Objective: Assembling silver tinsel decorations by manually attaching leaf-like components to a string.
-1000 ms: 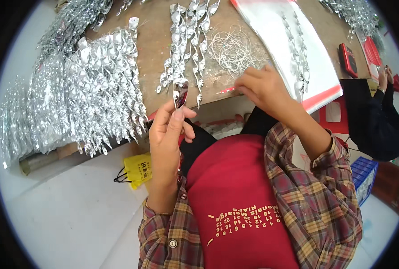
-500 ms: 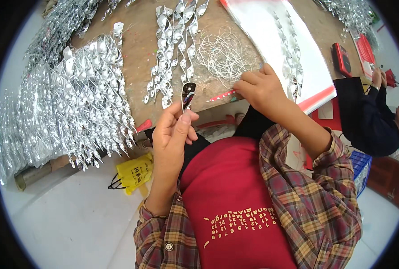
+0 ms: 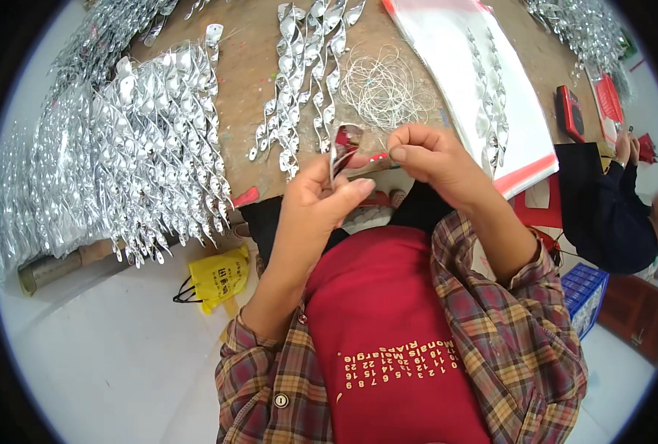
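Note:
My left hand [image 3: 303, 207] pinches a small shiny silver strip [image 3: 340, 154], which stands up above the thumb and fingers. Just to its right, my right hand [image 3: 444, 166] has its thumb and forefinger pressed together; whether a thin thread is between them, I cannot make out. Behind the hands a loose tangle of clear line [image 3: 384, 89] lies on the brown table [image 3: 247, 44]. Several twisted silver spirals [image 3: 290, 70] are laid out to the left of that tangle. A red strip with white dots [image 3: 377, 157] shows at the table edge between the hands.
A thick heap of silver spirals [image 3: 162, 129] hangs over the table's left edge. To the right lies a white plastic sheet [image 3: 447, 55] with two spirals [image 3: 498, 103] on it. Farther right are a red device [image 3: 570, 113] and another person's dark sleeve [image 3: 614, 214]. A yellow bag [image 3: 219, 281] rests on the floor.
My left hand has moved right with the silver strip, closer to my right hand, and the strip has turned. My right hand has come slightly away from the red dotted strip. The view has shifted a little.

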A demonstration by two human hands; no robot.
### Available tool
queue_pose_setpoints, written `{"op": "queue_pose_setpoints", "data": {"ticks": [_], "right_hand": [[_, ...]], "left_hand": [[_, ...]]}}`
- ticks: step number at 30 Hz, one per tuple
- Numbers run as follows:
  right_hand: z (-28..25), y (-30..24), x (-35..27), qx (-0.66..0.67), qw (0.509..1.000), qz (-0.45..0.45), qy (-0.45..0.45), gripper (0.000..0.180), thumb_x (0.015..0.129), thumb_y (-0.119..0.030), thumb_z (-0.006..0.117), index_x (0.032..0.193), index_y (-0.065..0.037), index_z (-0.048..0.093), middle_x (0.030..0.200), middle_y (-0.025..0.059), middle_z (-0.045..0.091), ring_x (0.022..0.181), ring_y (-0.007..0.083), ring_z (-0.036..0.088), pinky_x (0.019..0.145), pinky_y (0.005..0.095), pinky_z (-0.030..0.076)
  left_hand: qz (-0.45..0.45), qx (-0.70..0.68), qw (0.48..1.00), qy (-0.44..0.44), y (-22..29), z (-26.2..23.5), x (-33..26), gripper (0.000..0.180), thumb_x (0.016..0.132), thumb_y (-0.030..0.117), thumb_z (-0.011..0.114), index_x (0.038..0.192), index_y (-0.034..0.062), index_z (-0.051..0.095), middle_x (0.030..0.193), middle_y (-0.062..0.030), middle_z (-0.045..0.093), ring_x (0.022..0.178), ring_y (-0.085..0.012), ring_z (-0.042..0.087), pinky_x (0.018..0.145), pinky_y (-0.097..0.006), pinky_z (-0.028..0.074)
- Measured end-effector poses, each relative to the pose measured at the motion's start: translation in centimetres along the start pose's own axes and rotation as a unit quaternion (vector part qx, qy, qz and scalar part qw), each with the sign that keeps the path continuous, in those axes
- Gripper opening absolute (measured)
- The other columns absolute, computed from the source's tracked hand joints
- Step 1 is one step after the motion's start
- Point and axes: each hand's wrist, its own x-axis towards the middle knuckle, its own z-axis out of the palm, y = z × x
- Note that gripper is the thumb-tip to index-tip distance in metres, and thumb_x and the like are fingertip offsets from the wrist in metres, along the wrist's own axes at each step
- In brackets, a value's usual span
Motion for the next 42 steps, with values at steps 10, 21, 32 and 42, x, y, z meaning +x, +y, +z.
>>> {"op": "queue_pose_setpoints", "data": {"ticks": [10, 21, 32, 42], "right_hand": [[3.2, 0.3, -0.2, 0.150, 0.988, -0.032, 0.012, 0.013, 0.085, -0.015, 0.060, 0.092, -0.004, 0.059, 0.088, 0.0019, 0.061, 0.074, 0.0039, 0.051, 0.063, 0.0168, 0.037], [2.3, 1.2, 0.3, 0.273, 0.962, 0.006, 0.020, 0.010, 0.085, -0.015, 0.060, 0.091, -0.007, 0.059, 0.066, -0.0073, 0.047, 0.052, 0.0016, 0.031, 0.051, 0.0170, 0.026], [3.8, 1.6, -0.8, -0.034, 0.995, -0.088, 0.043, 0.009, 0.087, -0.012, 0.059, 0.090, -0.004, 0.059, 0.071, -0.0052, 0.051, 0.058, 0.0017, 0.043, 0.052, 0.0177, 0.035], [2.5, -1.1, -1.4, -0.150, 0.979, -0.135, 0.029, 0.020, 0.091, -0.013, 0.052, 0.108, -0.003, 0.053, 0.083, -0.0027, 0.056, 0.072, 0.0034, 0.050, 0.063, 0.0194, 0.039]], "left_hand": [[-0.030, -0.011, 0.999, -0.027, -1.6, -0.3, 1.5, 0.018, 0.081, 0.015, 0.065, 0.093, 0.0032, 0.061, 0.063, 0.0071, 0.049, 0.049, 0.0001, 0.037, 0.044, -0.016, 0.025], [-0.035, -0.079, 0.996, -0.036, -1.2, -0.6, 1.2, 0.019, 0.080, 0.011, 0.064, 0.096, 0.0019, 0.059, 0.068, 0.0042, 0.050, 0.047, -0.0018, 0.036, 0.044, -0.016, 0.028], [0.004, -0.107, 0.994, 0.010, -1.1, -0.5, 1.3, 0.023, 0.082, 0.014, 0.066, 0.099, 0.0018, 0.058, 0.068, 0.0037, 0.052, 0.050, -0.0015, 0.038, 0.045, -0.016, 0.028], [0.020, 0.017, 1.000, 0.004, -0.5, -0.6, 0.4, 0.013, 0.082, 0.013, 0.063, 0.088, 0.0021, 0.059, 0.068, 0.0054, 0.051, 0.052, -0.0003, 0.039, 0.046, -0.016, 0.028]]}}
